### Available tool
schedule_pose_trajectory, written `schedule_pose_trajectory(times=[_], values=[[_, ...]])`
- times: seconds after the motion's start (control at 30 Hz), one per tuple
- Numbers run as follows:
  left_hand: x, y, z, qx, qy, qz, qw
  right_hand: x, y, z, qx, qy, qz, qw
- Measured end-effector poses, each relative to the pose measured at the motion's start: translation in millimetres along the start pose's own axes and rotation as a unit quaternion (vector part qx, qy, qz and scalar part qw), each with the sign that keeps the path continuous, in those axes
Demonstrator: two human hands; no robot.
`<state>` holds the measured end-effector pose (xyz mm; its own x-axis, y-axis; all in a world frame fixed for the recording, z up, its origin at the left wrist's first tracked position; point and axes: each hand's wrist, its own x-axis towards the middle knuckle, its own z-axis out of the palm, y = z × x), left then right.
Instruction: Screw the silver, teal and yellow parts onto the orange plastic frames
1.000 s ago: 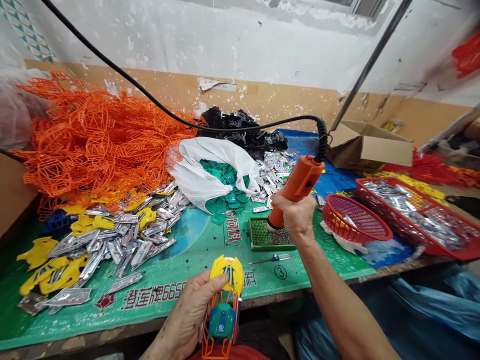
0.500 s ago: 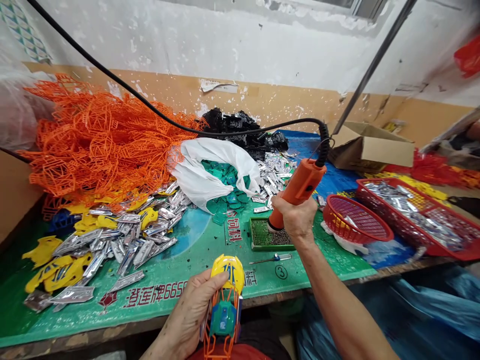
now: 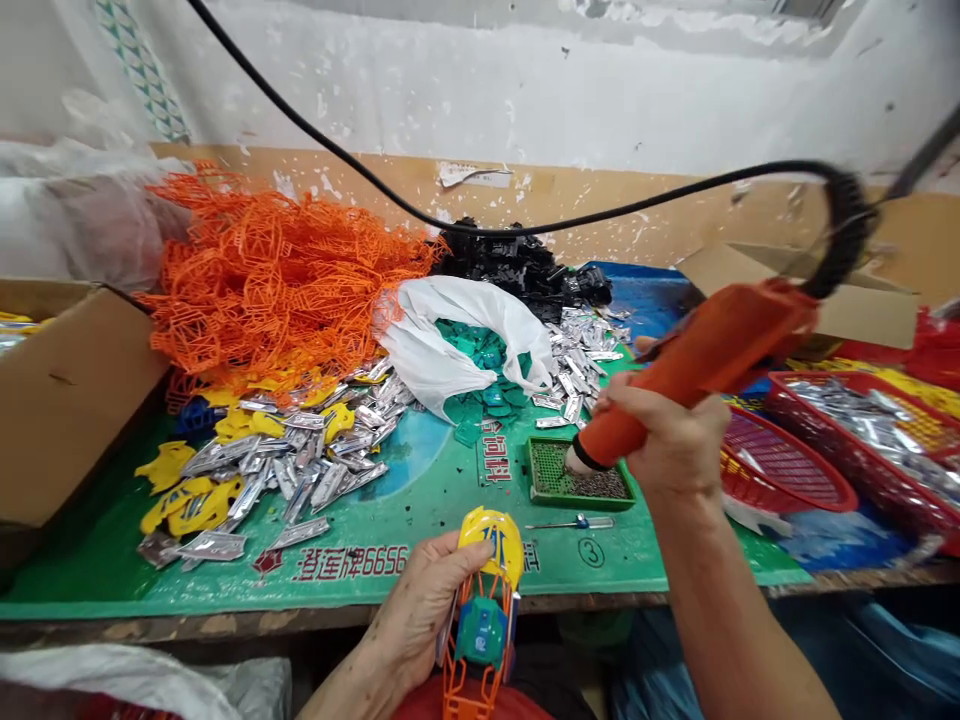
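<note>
My left hand (image 3: 420, 615) is closed around a toy car body (image 3: 484, 610) with a yellow shell, an orange frame and a teal piece inside, held near the table's front edge. My right hand (image 3: 675, 445) grips an orange electric screwdriver (image 3: 694, 365) with a black cable (image 3: 525, 225) running up and left. Its tip hovers just above the small green screw tray (image 3: 577, 485), which holds dark screws.
A heap of orange frames (image 3: 277, 270), silver and yellow parts (image 3: 300, 460), a white bag of teal pieces (image 3: 465, 350) and black parts (image 3: 525, 265) cover the green mat (image 3: 420, 490). Red baskets (image 3: 795, 470) stand right, a cardboard box (image 3: 60, 400) left. A small screwdriver (image 3: 574, 522) lies by the tray.
The screwdriver and my right hand have lifted and come nearer the camera, tilting flatter. The view has shifted left, showing the cardboard box. My left hand still holds the toy car.
</note>
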<state>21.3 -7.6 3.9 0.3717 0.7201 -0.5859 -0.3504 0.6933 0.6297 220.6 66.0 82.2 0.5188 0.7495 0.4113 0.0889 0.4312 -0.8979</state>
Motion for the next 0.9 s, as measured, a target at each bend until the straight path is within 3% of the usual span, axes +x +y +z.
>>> schedule_pose_trajectory(times=[0.1, 0.27, 0.5, 0.9], values=[[-0.4, -0.4, 3.6, -0.023, 0.003, 0.010, 1.000, -19.4, -24.3, 5.4, 0.116, -0.055, 0.038, 0.991], [-0.1, -3.2, 3.5, -0.031, 0.003, 0.004, 0.999, -48.8, -43.6, 15.9, 0.171, -0.107, 0.057, 0.978], [0.6, -5.7, 1.3, -0.048, 0.020, -0.004, 0.999, -60.9, -38.7, 28.7, 0.168, -0.108, 0.082, 0.977], [-0.6, -1.6, 7.5, -0.091, 0.041, -0.002, 0.995, -63.9, -22.2, 25.9, 0.155, -0.160, 0.070, 0.972]])
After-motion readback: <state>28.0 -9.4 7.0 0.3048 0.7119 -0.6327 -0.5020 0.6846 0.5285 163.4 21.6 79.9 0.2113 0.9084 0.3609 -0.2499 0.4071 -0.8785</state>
